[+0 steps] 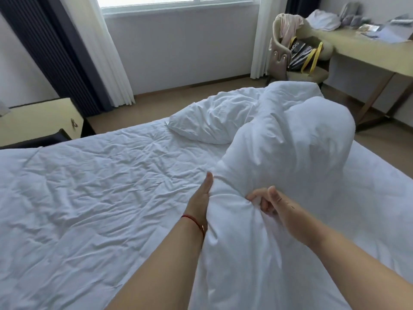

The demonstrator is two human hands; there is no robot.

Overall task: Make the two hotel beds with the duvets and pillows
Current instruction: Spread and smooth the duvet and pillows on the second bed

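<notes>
Where the dark curtain (44,52) hangs at the far left beside a white sheer curtain (98,50), a pale bedside table (40,121) stands below it, just beyond the bed's far-left corner. Across the left and middle of the view spreads the bed (85,193), covered in a creased white sheet. Near the middle, the left hand (200,202) lies flat against the left side of a bunched white duvet (268,164), thumb pointing up along the cloth and the other fingers hidden behind the fabric, so I cannot tell whether it grips or only presses; a red string bracelet (192,220) circles that wrist. Behind, toward the window (178,1), a rumpled white pillow (212,121) rests on the mattress, touching the duvet's far part. Just right of centre, the right hand (274,204) has its fingers curled into a fold of the duvet, clutching it. The duvet rises in a tall puffed heap from between both hands up toward the bed's far edge. Farther right, a beige chair (290,52) holds clothes and a bag with yellow straps (301,52), and a cluttered desk (368,50) runs along the right wall.
</notes>
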